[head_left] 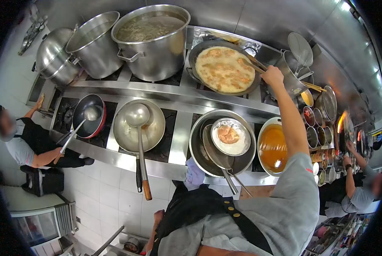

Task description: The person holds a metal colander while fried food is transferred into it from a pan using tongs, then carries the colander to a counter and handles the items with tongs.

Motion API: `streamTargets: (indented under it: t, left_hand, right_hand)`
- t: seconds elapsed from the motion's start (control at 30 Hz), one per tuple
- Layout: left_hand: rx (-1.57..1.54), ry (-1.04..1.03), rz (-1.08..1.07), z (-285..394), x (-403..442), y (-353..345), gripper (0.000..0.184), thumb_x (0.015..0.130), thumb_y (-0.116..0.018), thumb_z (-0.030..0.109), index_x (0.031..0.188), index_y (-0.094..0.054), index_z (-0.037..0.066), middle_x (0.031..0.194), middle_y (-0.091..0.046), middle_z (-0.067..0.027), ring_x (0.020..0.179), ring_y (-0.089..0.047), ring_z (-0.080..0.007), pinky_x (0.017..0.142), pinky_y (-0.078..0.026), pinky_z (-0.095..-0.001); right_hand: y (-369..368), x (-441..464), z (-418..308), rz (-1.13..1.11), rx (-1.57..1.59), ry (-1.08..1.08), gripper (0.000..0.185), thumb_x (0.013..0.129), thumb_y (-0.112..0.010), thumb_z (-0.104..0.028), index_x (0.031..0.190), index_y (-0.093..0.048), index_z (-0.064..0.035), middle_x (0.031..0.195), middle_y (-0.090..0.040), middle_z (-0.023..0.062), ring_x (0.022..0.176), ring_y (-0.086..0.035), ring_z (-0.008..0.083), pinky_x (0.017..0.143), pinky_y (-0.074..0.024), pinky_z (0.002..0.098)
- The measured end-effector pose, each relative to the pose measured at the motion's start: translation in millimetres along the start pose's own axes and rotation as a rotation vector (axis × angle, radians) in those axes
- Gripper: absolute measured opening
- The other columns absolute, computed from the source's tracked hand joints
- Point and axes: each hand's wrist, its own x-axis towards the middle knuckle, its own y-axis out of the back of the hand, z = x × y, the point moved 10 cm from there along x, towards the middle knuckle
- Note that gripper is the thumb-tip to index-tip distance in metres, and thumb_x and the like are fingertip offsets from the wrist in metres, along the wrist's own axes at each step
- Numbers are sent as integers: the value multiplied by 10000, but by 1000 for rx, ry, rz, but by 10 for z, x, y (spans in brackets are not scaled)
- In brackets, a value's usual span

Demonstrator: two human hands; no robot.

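Observation:
My right hand [273,77] is closed around the handle end of metal tongs [255,65]. The tongs reach over the right side of a wide wok [192,64], where pale battered pieces bubble in frothy oil [225,70]. My left hand [158,216] hangs low beside my apron, away from the stove, and its fingers are too small and hidden to read. Nearer my body, a large metal basin [194,143] holds strainers and a small bowl [247,149] with white flour and an orange-brown piece [228,134].
Tall stockpots [152,55] line the back left. A pan with a ladle [137,114] has handles jutting past the front edge. Amber liquid [273,147] fills an oval container under my right arm. One co-worker [24,141] stands left with a ladle; another [357,187] works near flames.

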Motion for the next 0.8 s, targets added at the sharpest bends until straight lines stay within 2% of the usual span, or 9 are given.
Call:
streamTargets:
  t: [0.13, 0.23, 0.33, 0.37, 0.43, 0.47, 0.53, 0.63, 0.8]
  left_hand:
    - [92, 71, -102, -132, -49, -230, 177, 725, -549, 247, 702, -571, 72, 690, -607, -157, 701, -609, -355, 615, -476, -446]
    - [-175, 53, 139, -174, -136, -77, 182, 738, -540, 250, 720, -592, 77, 710, -619, -154, 716, -616, -348, 629, -489, -434]
    - [74, 108, -91, -173, -124, -297, 188, 752, -531, 250, 733, -608, 79, 728, -627, -154, 732, -622, -347, 644, -499, -421]
    - [-27, 107, -54, -173, -87, -324, 192, 753, -532, 255, 736, -610, 80, 730, -629, -154, 734, -624, -347, 647, -501, -421]
    - [-225, 115, 25, -261, -11, -373, 199, 756, -533, 263, 743, -614, 81, 735, -631, -153, 738, -627, -346, 653, -505, -421]
    - [-23, -12, 30, -157, -5, -326, 190, 743, -551, 272, 729, -606, 90, 722, -624, -156, 734, -622, -353, 643, -499, -433]
    - [26, 4, -13, -138, 15, -210, 187, 735, -561, 276, 724, -600, 93, 716, -619, -161, 735, -620, -353, 637, -495, -440]
    - [83, 13, -25, -131, 30, -162, 171, 731, -568, 269, 721, -594, 100, 717, -615, -161, 735, -619, -349, 627, -490, -452]
    - [-49, 41, -25, -283, -24, -361, 180, 757, -548, 261, 780, -631, 103, 773, -633, -158, 757, -624, -341, 657, -494, -452]
  right_hand:
    - [-90, -335, -464, -42, -98, 224, 392, 682, -714, -293, 987, -652, -55, 1015, -635, 177, 947, -621, 319, 824, -505, 405]
    - [22, -688, -705, -70, -172, 339, 350, 683, -703, -273, 957, -659, -59, 974, -636, 186, 913, -627, 323, 799, -510, 411]
    - [-115, -758, -875, -47, -207, 424, 309, 683, -691, -239, 911, -653, -33, 953, -635, 191, 897, -630, 321, 770, -517, 410]
    - [-179, -731, -912, -26, -226, 452, 306, 681, -691, -234, 903, -652, -27, 951, -637, 189, 897, -631, 318, 764, -519, 408]
    - [-255, -689, -1063, -17, -257, 479, 226, 719, -632, -188, 876, -654, -27, 929, -650, 168, 873, -643, 307, 742, -525, 400]
    - [-301, -681, -1132, -10, -268, 503, 205, 732, -612, -172, 873, -656, -30, 924, -653, 163, 866, -646, 305, 738, -526, 399]
    - [-457, -668, -1216, 14, -287, 556, 171, 771, -538, -120, 861, -662, -45, 922, -659, 151, 845, -655, 300, 732, -525, 393]
    - [-538, -566, -1198, 56, -256, 552, 172, 780, -528, -112, 865, -665, -52, 916, -659, 150, 862, -651, 299, 737, -523, 393]
    - [-187, -326, -896, 20, -215, 373, 313, 736, -653, -278, 928, -651, -32, 992, -632, 187, 926, -626, 327, 791, -511, 410]
